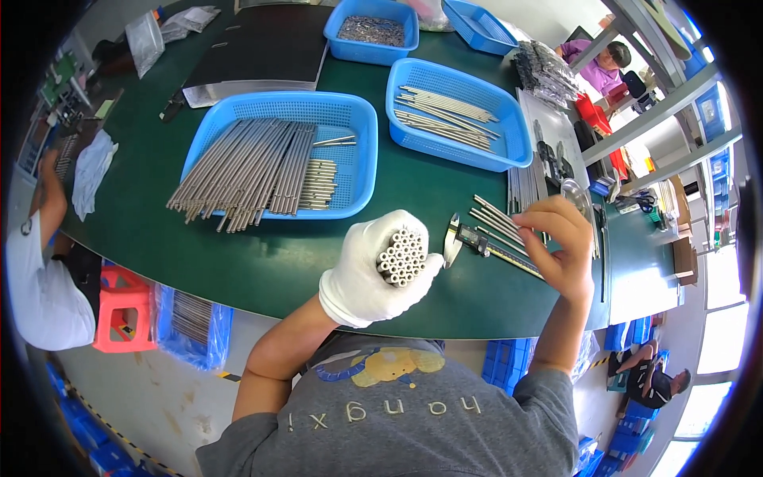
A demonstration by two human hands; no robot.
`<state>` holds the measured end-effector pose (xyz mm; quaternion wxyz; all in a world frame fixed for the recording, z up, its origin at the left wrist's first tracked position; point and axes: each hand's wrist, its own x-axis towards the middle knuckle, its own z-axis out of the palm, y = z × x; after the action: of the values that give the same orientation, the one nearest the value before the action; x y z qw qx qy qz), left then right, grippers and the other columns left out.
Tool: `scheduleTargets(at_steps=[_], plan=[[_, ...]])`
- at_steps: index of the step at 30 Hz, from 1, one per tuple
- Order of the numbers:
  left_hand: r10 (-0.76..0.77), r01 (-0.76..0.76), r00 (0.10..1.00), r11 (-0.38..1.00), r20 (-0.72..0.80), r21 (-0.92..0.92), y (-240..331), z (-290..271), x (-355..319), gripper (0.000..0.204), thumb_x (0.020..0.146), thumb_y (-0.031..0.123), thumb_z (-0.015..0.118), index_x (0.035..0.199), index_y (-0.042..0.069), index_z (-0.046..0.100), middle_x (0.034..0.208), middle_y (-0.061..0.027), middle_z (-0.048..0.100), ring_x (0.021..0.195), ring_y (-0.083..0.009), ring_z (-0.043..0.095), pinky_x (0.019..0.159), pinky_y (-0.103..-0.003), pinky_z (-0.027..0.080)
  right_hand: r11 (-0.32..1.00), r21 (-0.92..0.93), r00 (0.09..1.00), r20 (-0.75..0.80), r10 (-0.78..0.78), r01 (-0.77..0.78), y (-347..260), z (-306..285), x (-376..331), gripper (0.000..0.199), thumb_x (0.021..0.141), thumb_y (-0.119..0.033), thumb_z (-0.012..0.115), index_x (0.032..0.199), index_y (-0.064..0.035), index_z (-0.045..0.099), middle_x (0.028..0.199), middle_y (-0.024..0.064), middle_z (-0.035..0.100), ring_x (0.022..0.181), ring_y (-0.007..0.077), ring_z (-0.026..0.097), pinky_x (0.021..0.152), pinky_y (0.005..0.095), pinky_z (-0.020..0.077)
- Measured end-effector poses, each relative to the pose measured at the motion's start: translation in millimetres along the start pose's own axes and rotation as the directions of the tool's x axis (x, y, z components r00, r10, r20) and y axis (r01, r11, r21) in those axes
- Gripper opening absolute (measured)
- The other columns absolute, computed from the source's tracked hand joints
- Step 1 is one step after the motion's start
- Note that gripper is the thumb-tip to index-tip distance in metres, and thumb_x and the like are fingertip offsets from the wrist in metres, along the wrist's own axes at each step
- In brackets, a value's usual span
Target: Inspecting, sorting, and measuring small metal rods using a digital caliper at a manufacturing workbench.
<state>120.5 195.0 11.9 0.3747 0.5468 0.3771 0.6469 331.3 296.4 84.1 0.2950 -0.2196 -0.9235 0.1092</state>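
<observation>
My left hand wears a white glove and is wrapped round a bundle of thin metal tubes, their hollow ends facing up at me. To the right, my bare right hand has thumb and forefinger pinched on a thin metal rod, one of a few lying side by side on the green table. A digital caliper lies between my hands, its jaws close to the gloved thumb. How far the rods run behind my right hand is hidden.
One blue basket holds many metal rods; another blue basket holds fewer. Behind them stand a bin of small parts and a black binder. Tools lie at right. A person works at left.
</observation>
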Motion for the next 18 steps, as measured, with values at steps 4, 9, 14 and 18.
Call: scheduleTargets(at_steps=[4,9,14,18], plan=[[0.016,-0.016,1.000,0.999,0.003,0.039,-3,-1,2,0.016,0.069,0.004,0.066,0.077,0.003,0.052,0.058,-0.0051,0.054,0.049,-0.0100,0.052,0.046,-0.024,0.039,0.963,0.106,0.954,0.147,-0.262,0.249,-38,7,57,0.019,0.063,-0.003,0.066,0.081,-0.0064,0.063,0.075,0.0058,0.058,0.066,0.0215,0.056,0.053,0.0299,0.0441],[0.070,-0.072,0.997,0.992,0.031,0.103,-1,-3,4,0.019,0.067,0.007,0.066,0.079,0.002,0.053,0.066,-0.0088,0.057,0.057,-0.0165,0.056,0.054,-0.026,0.043,0.823,0.187,0.779,0.264,-0.568,0.536,-53,25,95,0.014,0.064,-0.015,0.064,0.070,-0.0071,0.054,0.067,0.0038,0.049,0.062,0.0232,0.053,0.048,0.0350,0.0410],[0.078,-0.079,0.997,0.989,0.020,0.125,-2,-2,3,0.026,0.064,0.008,0.067,0.086,0.001,0.054,0.072,-0.0132,0.060,0.063,-0.0266,0.059,0.060,-0.030,0.045,0.812,0.242,0.729,0.358,-0.583,0.531,-57,27,108,0.015,0.065,-0.014,0.063,0.066,-0.0069,0.050,0.065,0.0045,0.050,0.064,0.0242,0.054,0.047,0.0356,0.0410],[0.141,-0.139,0.990,0.982,-0.013,0.127,-2,-2,2,0.026,0.063,0.006,0.065,0.086,0.001,0.055,0.073,-0.0132,0.060,0.064,-0.0270,0.059,0.060,-0.030,0.046,0.815,0.278,0.687,0.440,-0.579,0.509,-65,26,116,0.014,0.065,-0.014,0.063,0.066,-0.0061,0.051,0.066,0.0057,0.052,0.065,0.0262,0.055,0.048,0.0370,0.0415]])
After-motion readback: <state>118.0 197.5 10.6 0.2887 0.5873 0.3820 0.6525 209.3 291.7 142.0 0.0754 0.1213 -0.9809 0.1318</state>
